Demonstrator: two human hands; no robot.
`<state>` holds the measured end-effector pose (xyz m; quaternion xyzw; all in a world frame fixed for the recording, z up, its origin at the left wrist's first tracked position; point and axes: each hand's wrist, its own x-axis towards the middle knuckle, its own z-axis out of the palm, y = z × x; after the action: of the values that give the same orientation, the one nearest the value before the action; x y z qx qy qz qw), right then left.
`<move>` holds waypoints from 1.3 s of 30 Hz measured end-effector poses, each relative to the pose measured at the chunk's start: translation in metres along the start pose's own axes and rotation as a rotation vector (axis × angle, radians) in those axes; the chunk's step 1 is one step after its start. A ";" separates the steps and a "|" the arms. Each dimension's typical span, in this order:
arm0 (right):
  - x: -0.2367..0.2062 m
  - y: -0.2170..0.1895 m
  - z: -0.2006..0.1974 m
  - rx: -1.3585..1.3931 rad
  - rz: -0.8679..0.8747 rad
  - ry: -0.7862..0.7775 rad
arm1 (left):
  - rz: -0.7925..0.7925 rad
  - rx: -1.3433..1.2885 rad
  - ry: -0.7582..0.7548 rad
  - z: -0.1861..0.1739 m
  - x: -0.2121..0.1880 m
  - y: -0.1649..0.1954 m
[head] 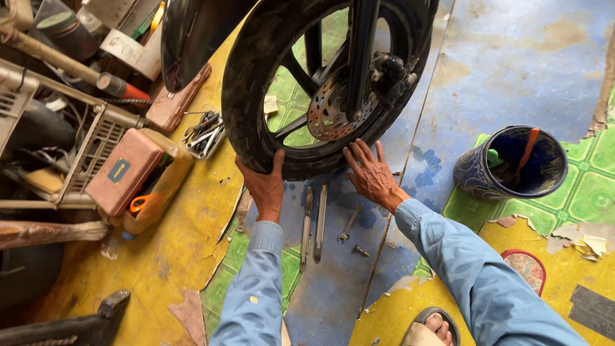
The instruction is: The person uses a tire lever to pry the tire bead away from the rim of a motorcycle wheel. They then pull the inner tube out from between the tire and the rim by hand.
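A black motorcycle front wheel [250,96] with a spoked rim, brake disc [328,114] and fork stands upright on the floor in the head view. My left hand [264,187] grips the lower left of the tyre, fingers wrapped on the rubber. My right hand [371,174] lies flat against the tyre's lower right, fingers spread. Both arms wear light blue sleeves. Two long flat tyre levers [314,221], a spanner [348,224] and a bolt [360,250] lie on the floor just below my hands.
An orange toolbox [131,176] and loose spanners [204,133] sit at left beside a wire crate [96,138] and clutter. A dark blue bucket [512,168] holding tools stands at right. The floor covering is peeling yellow, green and blue. My sandalled foot [430,330] shows at bottom.
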<state>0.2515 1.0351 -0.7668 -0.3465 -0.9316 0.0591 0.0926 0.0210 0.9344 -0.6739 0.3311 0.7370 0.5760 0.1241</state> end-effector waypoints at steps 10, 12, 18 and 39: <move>0.031 0.013 -0.011 0.066 -0.167 0.051 | 0.080 0.036 0.046 0.005 0.005 0.007; 0.031 0.013 -0.003 0.068 -0.186 0.026 | 0.103 -0.002 0.044 0.006 0.010 0.008; 0.026 0.008 0.012 0.107 -0.208 0.091 | 0.081 0.055 0.066 0.000 0.016 0.014; 0.046 -0.026 -0.004 0.171 0.131 -0.126 | 1.020 1.283 -0.609 0.027 -0.037 -0.024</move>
<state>0.2014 1.0461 -0.7525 -0.3932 -0.9025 0.1658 0.0591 0.0560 0.9287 -0.7122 0.7660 0.6157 -0.0781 -0.1675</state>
